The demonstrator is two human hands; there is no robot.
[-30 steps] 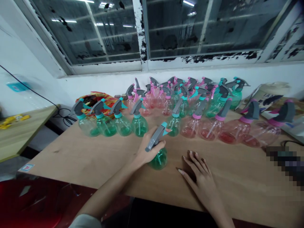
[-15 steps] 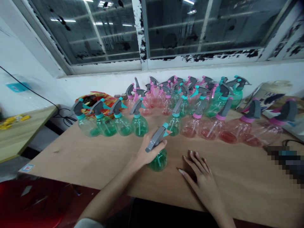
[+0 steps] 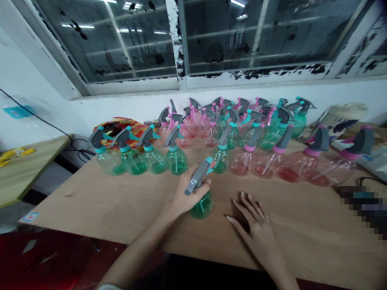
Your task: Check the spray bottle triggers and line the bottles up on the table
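Note:
My left hand (image 3: 190,190) is closed around the neck of a green spray bottle (image 3: 202,207) with a grey and turquoise trigger head. That bottle stands near the middle of the wooden table (image 3: 121,209), its nozzle pointing away to the upper right. Some of its neck is hidden behind my fingers. My right hand (image 3: 255,223) lies palm down on the table to the right of the bottle, fingers spread and holding nothing. Ahead of my hands stands a row of green spray bottles (image 3: 177,161) on the left and pink spray bottles (image 3: 242,162) on the right.
More pink and green bottles (image 3: 211,135) crowd against the wall behind the row. A red and yellow bag (image 3: 121,129) lies at the back left, and a printed white container (image 3: 341,117) at the back right. A dark pixelated object (image 3: 367,207) sits at the right edge.
The view has shifted slightly. My left hand keeps its grip on the green spray bottle, and my right hand stays on the table.

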